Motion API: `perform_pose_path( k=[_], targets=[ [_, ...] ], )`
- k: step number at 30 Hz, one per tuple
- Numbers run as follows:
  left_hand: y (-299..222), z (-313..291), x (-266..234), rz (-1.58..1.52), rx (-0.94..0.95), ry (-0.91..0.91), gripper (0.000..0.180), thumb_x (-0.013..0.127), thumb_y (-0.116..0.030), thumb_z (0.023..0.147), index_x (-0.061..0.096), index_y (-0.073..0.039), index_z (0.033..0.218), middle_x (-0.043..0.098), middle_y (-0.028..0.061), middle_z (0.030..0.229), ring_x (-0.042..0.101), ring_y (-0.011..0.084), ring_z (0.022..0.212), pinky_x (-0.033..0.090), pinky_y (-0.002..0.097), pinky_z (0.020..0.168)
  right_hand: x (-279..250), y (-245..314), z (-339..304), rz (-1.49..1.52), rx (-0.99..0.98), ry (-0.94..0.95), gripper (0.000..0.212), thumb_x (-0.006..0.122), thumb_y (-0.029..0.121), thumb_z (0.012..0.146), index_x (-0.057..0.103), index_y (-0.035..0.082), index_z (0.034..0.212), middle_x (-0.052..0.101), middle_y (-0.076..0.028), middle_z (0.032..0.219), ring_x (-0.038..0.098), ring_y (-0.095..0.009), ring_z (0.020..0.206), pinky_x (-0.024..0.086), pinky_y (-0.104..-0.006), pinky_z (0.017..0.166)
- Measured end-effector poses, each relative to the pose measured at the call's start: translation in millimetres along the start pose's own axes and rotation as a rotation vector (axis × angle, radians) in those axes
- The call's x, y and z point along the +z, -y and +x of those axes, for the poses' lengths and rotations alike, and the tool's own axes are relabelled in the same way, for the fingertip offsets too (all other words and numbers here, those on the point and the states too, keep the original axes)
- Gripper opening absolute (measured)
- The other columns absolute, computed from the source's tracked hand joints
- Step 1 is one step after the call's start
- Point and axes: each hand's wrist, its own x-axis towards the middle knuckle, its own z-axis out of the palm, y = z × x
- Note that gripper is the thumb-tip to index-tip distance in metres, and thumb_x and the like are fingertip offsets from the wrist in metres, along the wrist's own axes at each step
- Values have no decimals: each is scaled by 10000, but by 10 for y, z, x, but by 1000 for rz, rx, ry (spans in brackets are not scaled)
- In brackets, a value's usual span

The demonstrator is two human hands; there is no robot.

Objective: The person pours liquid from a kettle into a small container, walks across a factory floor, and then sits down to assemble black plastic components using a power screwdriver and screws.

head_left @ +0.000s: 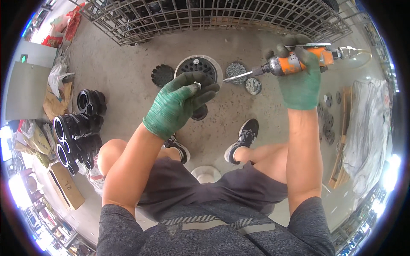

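The right hand (301, 83) grips an orange power tool (292, 64), its bit (238, 77) pointing left. The left hand (171, 104) pinches a small shiny piece (197, 85) above a round black disc (207, 67) on the floor (132, 72).

Head-worn fisheye view, facing down, left hand (173, 104) and right hand (301, 85) near, floor (209, 141) beyond

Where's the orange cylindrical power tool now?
In the head view's upper right, below the grey wire cage, the orange power tool is in the green-gloved right hand.
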Motion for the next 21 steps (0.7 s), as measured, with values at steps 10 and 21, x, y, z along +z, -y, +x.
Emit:
perform_pose_path(
  k=[10,21],
  targets=[
    [150,25,46,207,-70,-67,354,587,-111,978,509,20,1297,633,124,1119,649,211,982,557,326,835,-122,34,59,15,-41,-2,215,635,66,833,623,68,1047,673,-111,930,664,-226,797,571,-519,795],
    [224,95,97,234,-26,-81,237,608,-155,974,557,-42,1176,618,61,993,581,122,793,481,273,672,-133,43,105,-42,-14,6,198,655,77,814,635,52,1010,678,-112,891,673,-217,764,588,-456,737]
  ],
)
